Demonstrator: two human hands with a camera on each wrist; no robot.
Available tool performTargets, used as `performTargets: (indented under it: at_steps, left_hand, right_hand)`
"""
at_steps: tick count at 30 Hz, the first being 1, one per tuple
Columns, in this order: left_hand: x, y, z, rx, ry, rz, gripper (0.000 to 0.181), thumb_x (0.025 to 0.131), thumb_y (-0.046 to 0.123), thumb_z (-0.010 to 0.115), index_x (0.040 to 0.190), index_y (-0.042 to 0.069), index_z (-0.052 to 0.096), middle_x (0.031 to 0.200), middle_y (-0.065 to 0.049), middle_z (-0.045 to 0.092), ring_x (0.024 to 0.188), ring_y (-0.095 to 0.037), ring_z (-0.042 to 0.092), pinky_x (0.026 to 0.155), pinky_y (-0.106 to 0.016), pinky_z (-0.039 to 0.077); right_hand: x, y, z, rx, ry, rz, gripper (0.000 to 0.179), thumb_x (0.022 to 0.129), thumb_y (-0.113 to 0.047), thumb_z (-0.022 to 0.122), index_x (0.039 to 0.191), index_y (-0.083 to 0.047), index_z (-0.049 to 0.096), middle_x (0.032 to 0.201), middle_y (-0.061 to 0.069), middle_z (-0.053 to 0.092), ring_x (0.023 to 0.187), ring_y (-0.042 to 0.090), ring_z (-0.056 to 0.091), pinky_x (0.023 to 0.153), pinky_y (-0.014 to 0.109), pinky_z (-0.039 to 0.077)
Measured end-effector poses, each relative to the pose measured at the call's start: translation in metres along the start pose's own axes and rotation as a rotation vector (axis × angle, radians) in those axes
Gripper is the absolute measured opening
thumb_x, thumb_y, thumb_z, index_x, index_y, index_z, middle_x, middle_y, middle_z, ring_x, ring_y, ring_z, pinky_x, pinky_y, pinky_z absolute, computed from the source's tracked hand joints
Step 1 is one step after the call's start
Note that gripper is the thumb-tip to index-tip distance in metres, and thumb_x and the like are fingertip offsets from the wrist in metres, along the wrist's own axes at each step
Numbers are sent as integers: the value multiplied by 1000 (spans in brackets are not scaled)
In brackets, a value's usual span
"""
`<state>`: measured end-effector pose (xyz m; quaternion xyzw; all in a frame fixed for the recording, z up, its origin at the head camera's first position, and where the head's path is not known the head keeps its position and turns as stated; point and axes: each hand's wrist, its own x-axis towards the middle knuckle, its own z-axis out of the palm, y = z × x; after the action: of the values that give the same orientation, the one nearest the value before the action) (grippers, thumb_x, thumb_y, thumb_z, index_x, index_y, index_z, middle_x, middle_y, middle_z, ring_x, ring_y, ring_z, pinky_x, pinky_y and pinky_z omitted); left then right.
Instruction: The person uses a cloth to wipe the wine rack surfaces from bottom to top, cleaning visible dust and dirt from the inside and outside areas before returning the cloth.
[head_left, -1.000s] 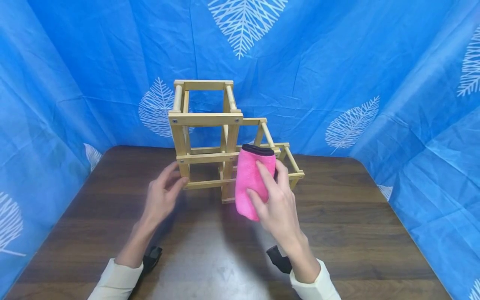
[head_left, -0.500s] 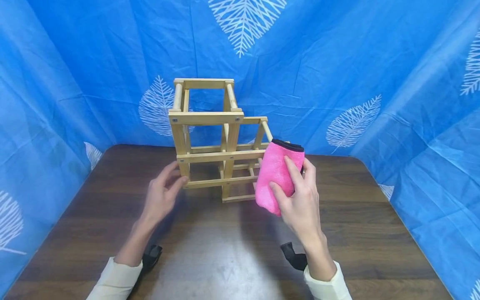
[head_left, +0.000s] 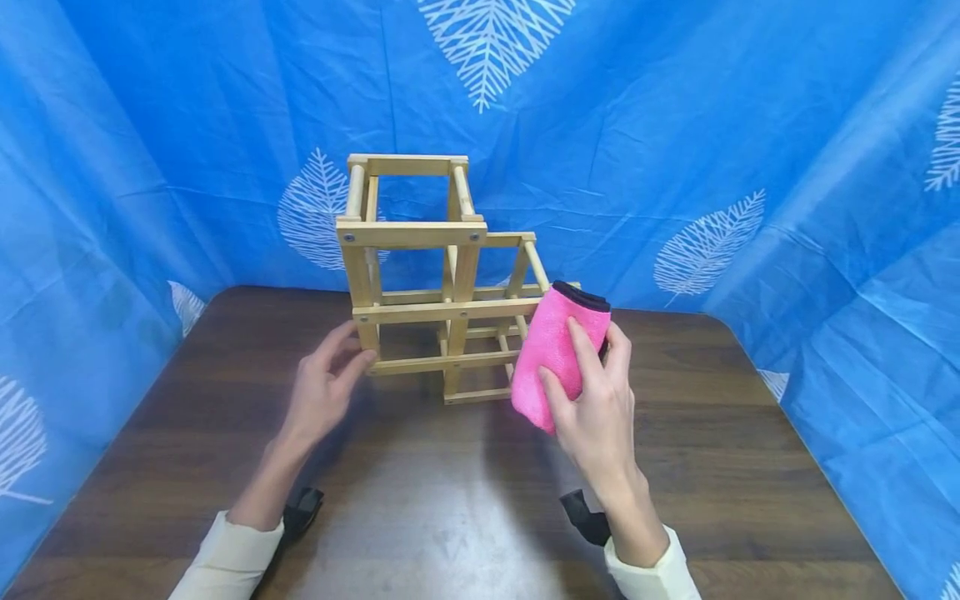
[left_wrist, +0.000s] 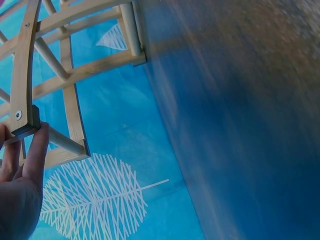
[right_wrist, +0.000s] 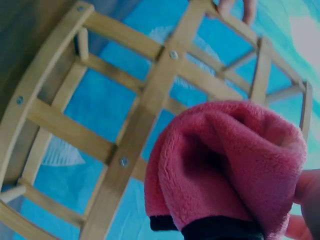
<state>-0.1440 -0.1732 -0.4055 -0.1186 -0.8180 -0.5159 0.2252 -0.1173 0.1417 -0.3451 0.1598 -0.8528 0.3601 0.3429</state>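
A stepped wooden rack [head_left: 411,236] of slats and round dowels stands toward the back of the table. My left hand [head_left: 321,385] grips its lower left corner between thumb and fingers; the left wrist view has those fingertips [left_wrist: 37,145] at the end of a slat [left_wrist: 22,75]. In my right hand [head_left: 600,408] is a folded pink cloth [head_left: 551,354] with black edging, pinched between thumb and fingers. From the head, the cloth overlaps the rack's lower right part and hides it. Seen from the right wrist, the fluffy cloth [right_wrist: 220,165] bulges in front of the slats [right_wrist: 148,108].
The dark wood-grain table [head_left: 450,517] has rounded back corners. Blue curtains [head_left: 615,125] with white leaf prints hang behind it and along both sides. A black wrist strap piece [head_left: 585,517] juts out beside the right forearm, with another [head_left: 302,512] by the left.
My right hand has moved to the right with the pink cloth, uncovering more of the rack's middle, then has barely shifted over the last half second. My left hand stays on the corner.
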Motion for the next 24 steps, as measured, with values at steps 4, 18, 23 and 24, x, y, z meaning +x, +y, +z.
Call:
performTargets:
  at_steps: [4, 18, 23, 24]
  left_hand:
    - [0, 0, -1, 12, -2, -13, 44, 94, 2, 65, 137, 7, 55, 102, -16, 71, 88, -26, 68, 80, -42, 57]
    - [2, 1, 0, 0, 6, -4, 44, 95, 3, 64, 138, 8, 54, 102, -17, 70, 91, -30, 68, 84, -48, 54]
    - [0, -1, 1, 5, -6, -10, 44, 95, 2, 65, 137, 7, 54, 103, -18, 70, 90, -31, 69, 81, -47, 55]
    - [0, -1, 2, 8, -10, -10, 44, 94, 2, 65, 137, 7, 55, 103, -18, 70, 89, -30, 69, 80, -47, 56]
  right_hand:
    - [-7, -4, 8, -19, 25, -41, 67, 73, 3, 83, 135, 1, 57, 134, 26, 43, 114, 37, 53, 79, 57, 55]
    - [-30, -8, 11, -101, -81, 24, 64, 73, 1, 84, 131, 0, 59, 132, 26, 43, 85, 36, 60, 67, 51, 56]
    - [-29, -2, 23, -133, -158, 84, 63, 74, -1, 84, 132, 2, 57, 134, 28, 40, 88, 39, 60, 71, 52, 55]
    - [-30, -1, 26, -138, -177, 92, 64, 74, -1, 84, 132, 2, 57, 134, 28, 40, 90, 40, 60, 73, 53, 55]
